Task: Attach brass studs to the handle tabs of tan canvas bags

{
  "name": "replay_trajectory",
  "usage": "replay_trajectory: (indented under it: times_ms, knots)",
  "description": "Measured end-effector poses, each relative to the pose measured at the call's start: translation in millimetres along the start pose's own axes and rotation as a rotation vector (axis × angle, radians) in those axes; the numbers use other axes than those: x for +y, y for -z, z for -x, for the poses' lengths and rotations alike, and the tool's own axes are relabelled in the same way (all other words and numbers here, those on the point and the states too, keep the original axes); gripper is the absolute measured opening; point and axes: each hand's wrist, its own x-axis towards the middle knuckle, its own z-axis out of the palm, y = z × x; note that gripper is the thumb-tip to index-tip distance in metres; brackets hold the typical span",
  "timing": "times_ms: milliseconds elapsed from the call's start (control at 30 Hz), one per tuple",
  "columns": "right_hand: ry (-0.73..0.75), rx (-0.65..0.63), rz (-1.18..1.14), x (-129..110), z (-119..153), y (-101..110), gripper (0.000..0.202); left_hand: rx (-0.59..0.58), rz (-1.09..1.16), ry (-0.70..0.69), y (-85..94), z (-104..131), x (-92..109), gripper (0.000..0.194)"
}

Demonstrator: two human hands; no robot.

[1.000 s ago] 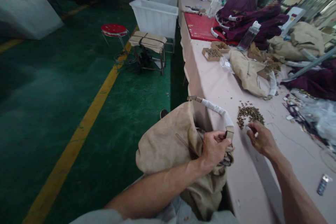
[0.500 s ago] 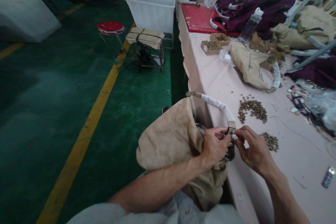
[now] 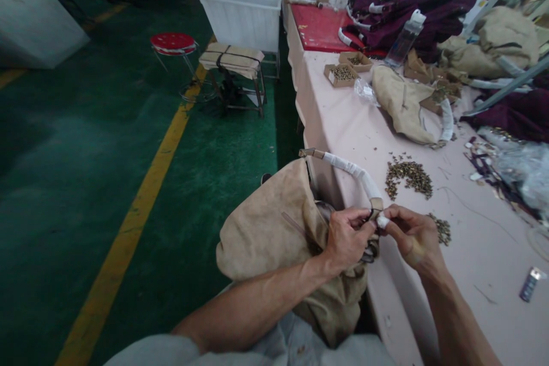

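A tan bag (image 3: 261, 229) lies over my lap against the table's edge. Its strap (image 3: 351, 170), partly wrapped in white, arches up and comes down to a tan end tab (image 3: 376, 206). My left hand (image 3: 349, 237) is closed, pinching the lower part of that tab from the left. From the right, my right hand (image 3: 414, 237) meets it with thumb and fingers pinched at the same strap end. A white covering shows on the right thumb tip. Any small part between the fingertips is hidden. Beyond my right hand lie piles of small brass-coloured fasteners (image 3: 409, 178).
The pink-covered table (image 3: 330, 117) also holds small boxes of metal pieces (image 3: 341, 74), another tan bag (image 3: 401, 106), purple bags (image 3: 407, 6) and a clear bottle (image 3: 405, 40). On the green floor stand a red stool (image 3: 174, 43), a padded bench (image 3: 231, 60) and a white bin (image 3: 240, 17).
The whole view has shifted slightly. My right hand has turned a little at the strap end, with its thumb showing more. My left hand keeps its place on the strap.
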Motion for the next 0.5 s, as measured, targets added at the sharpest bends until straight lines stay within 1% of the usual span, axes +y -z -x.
replay_trajectory:
  times_ms: [67,167,233,333,500]
  knots:
    - [-0.074,0.038,-0.079,1,0,-2,0.02,-0.026,0.02,-0.001,0.4,1,0,0.019]
    - [-0.143,0.103,-0.12,-1,0,-6,0.023,-0.063,0.018,0.02,1.8,1,-1,0.022]
    - [-0.155,0.13,-0.131,-3,0,-8,0.024,-0.075,0.014,0.036,3.0,1,-2,0.023]
    - [-0.152,0.126,-0.141,-3,-2,-9,0.027,-0.074,0.019,0.05,3.9,0,-1,0.021]
    - [-0.173,0.142,-0.184,8,-4,-12,0.03,-0.055,0.068,0.08,1.9,-2,0,0.023]
